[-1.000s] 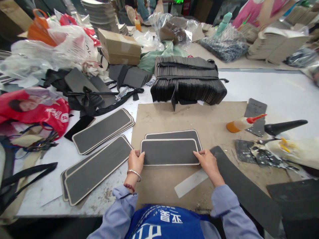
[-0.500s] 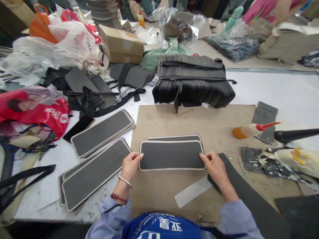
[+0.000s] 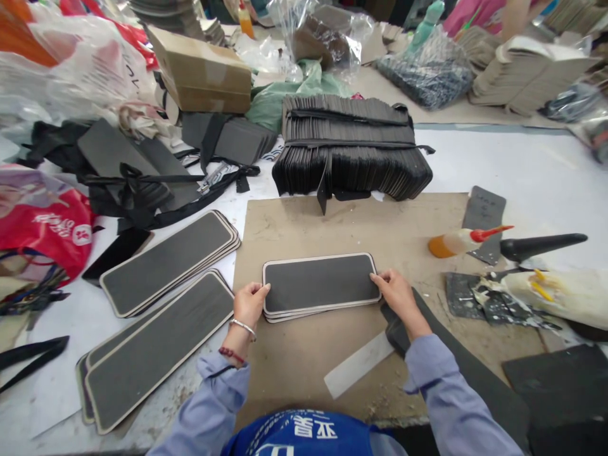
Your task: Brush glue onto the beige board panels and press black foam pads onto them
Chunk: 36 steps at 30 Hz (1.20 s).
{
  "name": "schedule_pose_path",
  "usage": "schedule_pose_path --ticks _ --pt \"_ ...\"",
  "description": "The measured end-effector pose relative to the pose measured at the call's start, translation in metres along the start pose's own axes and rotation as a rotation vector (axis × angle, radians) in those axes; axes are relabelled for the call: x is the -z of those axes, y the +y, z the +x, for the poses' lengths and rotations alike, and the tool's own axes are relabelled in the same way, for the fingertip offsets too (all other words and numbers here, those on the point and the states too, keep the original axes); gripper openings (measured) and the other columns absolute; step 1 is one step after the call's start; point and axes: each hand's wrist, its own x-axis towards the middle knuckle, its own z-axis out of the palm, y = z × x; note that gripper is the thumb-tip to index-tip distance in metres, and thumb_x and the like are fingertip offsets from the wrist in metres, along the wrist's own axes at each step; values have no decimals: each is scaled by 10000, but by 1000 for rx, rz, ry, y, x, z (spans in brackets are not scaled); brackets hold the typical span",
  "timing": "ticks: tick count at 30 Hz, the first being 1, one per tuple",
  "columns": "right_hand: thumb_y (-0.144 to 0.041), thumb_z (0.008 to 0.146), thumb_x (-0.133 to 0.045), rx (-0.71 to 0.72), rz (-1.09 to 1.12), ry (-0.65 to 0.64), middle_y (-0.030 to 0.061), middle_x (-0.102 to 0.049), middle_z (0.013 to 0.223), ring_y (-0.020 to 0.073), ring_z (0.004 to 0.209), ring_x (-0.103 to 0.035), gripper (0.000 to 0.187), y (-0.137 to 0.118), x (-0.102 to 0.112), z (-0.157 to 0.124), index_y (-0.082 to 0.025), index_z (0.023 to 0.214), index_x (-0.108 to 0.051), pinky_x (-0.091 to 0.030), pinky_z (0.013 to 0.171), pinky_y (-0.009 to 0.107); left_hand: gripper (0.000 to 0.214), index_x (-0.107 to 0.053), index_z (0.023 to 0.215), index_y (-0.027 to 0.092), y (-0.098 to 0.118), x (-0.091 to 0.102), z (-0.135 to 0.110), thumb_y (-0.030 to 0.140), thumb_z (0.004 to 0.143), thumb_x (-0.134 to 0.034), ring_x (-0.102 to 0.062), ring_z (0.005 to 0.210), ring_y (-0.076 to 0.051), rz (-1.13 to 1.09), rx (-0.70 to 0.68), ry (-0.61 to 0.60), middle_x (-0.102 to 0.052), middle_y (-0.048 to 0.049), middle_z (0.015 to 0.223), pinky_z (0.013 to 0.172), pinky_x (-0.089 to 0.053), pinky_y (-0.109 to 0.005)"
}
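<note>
A small stack of dark grey panels with pale edges (image 3: 320,284) lies on a brown cardboard sheet (image 3: 351,228) in front of me. My left hand (image 3: 249,304) grips the stack's left end, fingers curled on its edge. My right hand (image 3: 396,292) holds the right end the same way. The top panel sits squared over the ones beneath. Under my right wrist lies a long black strip (image 3: 468,370), and a pale translucent strip (image 3: 358,364) rests near my right forearm.
Two piles of longer grey panels (image 3: 166,263) (image 3: 152,348) lie to the left. A tied bundle of black pieces (image 3: 349,149) stands behind the cardboard. A glue bottle with a red nozzle (image 3: 463,240), a black cone tool (image 3: 541,246) and scraps sit at the right. Bags and boxes crowd the back left.
The panel in my hands has moved away from me onto the one behind it, and the two now lie stacked and aligned. Both hands kept hold of its ends.
</note>
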Motion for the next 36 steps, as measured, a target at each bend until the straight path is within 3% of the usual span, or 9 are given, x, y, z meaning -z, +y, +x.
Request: schedule_pose_path --ticks 10,19,29,36 --pt "-475 740 -492 28 -48 -36 19 -569 618 179 633 -532 280 -3 7 -2 -207 662 -508 -340 572 264 346 -500 493 172 3 6 -15 495 514 -624 -335 462 -82 -50 25 -26 -390 62 438 471 -284 -226" --pt "-473 754 -491 27 -109 -57 28 -584 624 182 627 -543 288 3 -4 2 -199 673 -533 -349 575 268 280 -433 429 198 10 9 -20 323 646 -559 -404 488 -123 319 -41 17 -432 38 437 522 -289 -250" --pt "-459 759 -503 20 -99 -69 18 -587 628 179 631 -548 271 1 -3 -1 -199 689 -527 -346 569 261 334 -356 425 207 15 5 -23 286 715 -501 -375 480 -126 448 -99 19 -398 33 433 519 -274 -253" --pt "-432 735 -531 16 -87 -53 19 -586 623 175 632 -544 244 -3 -2 -2 -200 661 -515 -343 565 259 249 -483 570 191 10 -3 -23 244 803 -414 -535 696 -195 691 -168 43 -568 -66 659 619 -348 -282"
